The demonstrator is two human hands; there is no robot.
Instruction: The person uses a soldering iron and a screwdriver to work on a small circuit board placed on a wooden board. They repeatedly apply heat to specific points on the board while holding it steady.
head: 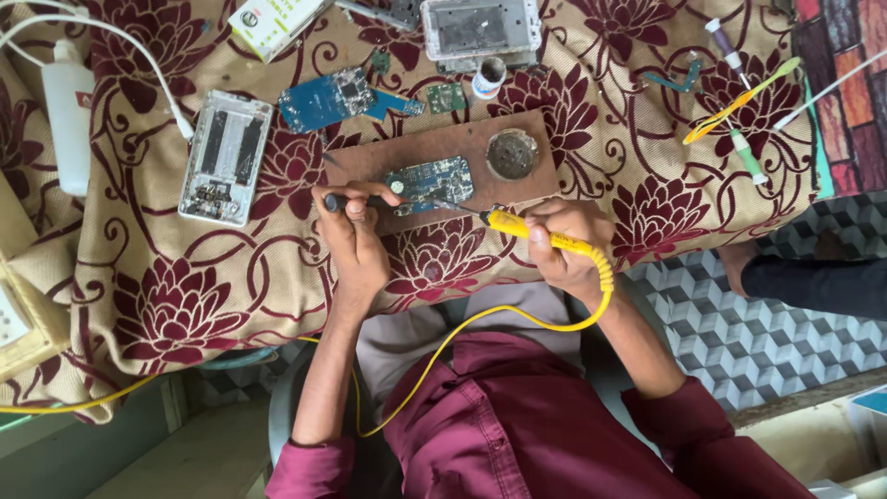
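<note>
Holding a yellow soldering iron (545, 237) tight in my right hand (565, 248), I am gripping a dark tool (356, 200) with my left hand (353, 242); the blue circuit board (428, 180) is not finished.

soldering iron tip (453, 205): too fine to see where it meets the circuit board (428, 182)
white bottle (66, 111): top cut off, upper left edge
yellow cord (55, 405): runs off lower left

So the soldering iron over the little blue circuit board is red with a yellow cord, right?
Not quite. The soldering iron is yellow, not red, with a yellow cord, as the head view shows. The right hand holds it, tip over the little blue circuit board, while the left hand grips a dark-handled tool.
</note>
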